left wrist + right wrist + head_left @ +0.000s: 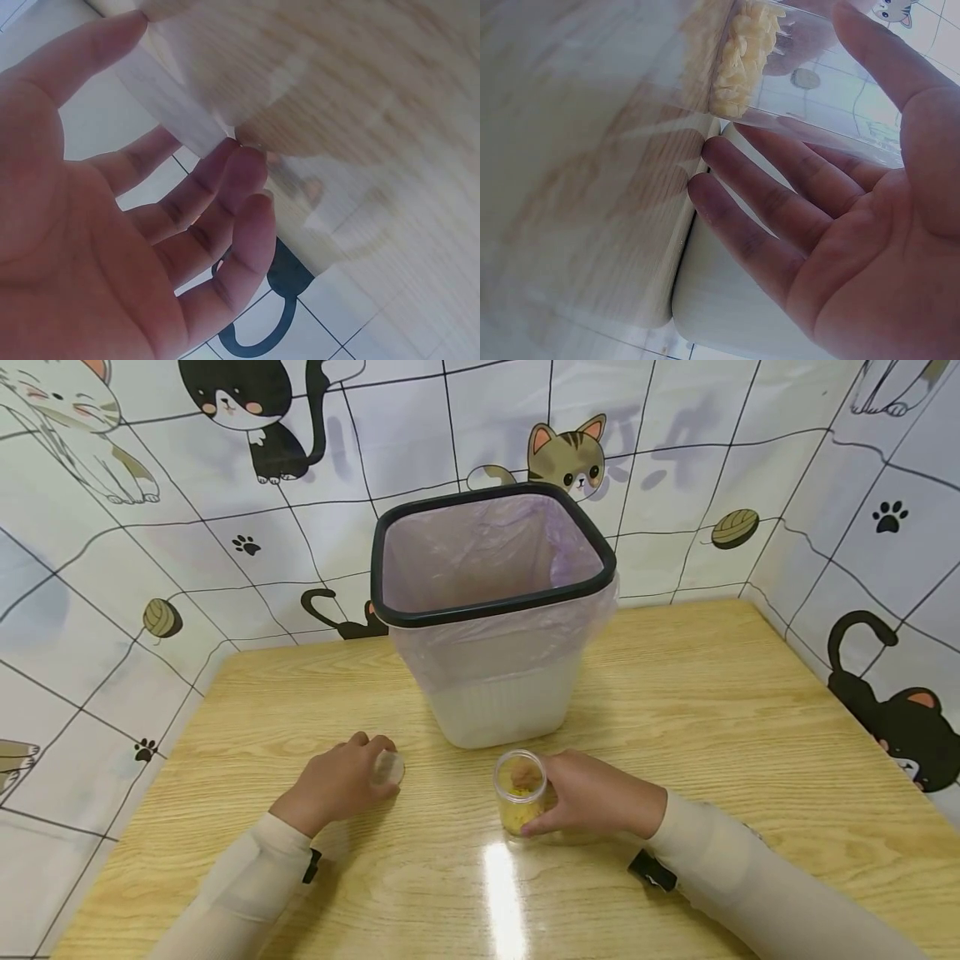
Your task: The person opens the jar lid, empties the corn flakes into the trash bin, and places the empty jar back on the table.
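My left hand point(341, 787) is low over the wooden table, left of the bin, with thumb and fingers around the edge of a round translucent lid point(389, 768). In the left wrist view the lid point(169, 101) lies between thumb and fingertips, close against the tabletop. To the right, my right hand point(596, 797) grips a clear, uncovered jar point(519, 810) from its right side. Small yellow pieces point(742, 60) fill the lower part of the jar, as the right wrist view shows; the jar stands on the table.
A white bin point(502, 702) with a black rim and a pale purple liner stands just behind the jar. The wooden table point(720, 702) meets cat-patterned walls point(675, 485) at the back and sides. Light glares off the tabletop in front of the jar.
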A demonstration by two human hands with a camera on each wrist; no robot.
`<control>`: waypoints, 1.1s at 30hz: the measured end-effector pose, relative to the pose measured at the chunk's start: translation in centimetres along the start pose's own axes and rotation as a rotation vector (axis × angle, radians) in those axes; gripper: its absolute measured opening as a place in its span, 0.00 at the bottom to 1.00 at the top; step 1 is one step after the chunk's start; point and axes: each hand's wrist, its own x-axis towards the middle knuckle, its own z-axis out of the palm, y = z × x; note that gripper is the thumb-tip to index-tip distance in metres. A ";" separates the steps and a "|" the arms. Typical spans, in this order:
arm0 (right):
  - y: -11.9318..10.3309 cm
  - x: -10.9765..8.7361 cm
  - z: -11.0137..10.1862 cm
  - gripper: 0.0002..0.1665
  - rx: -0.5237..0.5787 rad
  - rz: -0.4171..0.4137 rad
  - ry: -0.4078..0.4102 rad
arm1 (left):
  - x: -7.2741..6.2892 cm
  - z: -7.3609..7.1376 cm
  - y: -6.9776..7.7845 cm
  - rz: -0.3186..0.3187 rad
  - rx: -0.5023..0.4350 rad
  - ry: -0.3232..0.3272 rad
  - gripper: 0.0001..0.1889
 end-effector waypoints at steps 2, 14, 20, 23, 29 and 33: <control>0.0 0.0 0.0 0.34 0.000 0.000 0.000 | 0.0 0.0 0.0 -0.003 0.001 -0.001 0.27; -0.2 0.1 -0.1 0.35 0.013 0.016 -0.010 | 0.0 0.1 -0.2 -0.029 0.017 0.009 0.33; -0.2 0.0 0.0 0.34 0.014 0.009 -0.021 | 0.1 -0.3 0.1 0.013 -0.015 0.224 0.28; -0.1 -0.1 0.0 0.35 0.010 0.008 -0.027 | 0.4 -1.0 0.8 0.024 -0.077 0.356 0.24; -0.1 -0.1 -0.1 0.34 0.005 0.007 -0.015 | 1.0 -3.0 3.0 0.037 -0.331 0.587 0.19; 0.0 -0.1 0.0 0.34 0.006 0.004 -0.012 | 1.3 -4.3 4.3 0.079 -0.489 0.711 0.17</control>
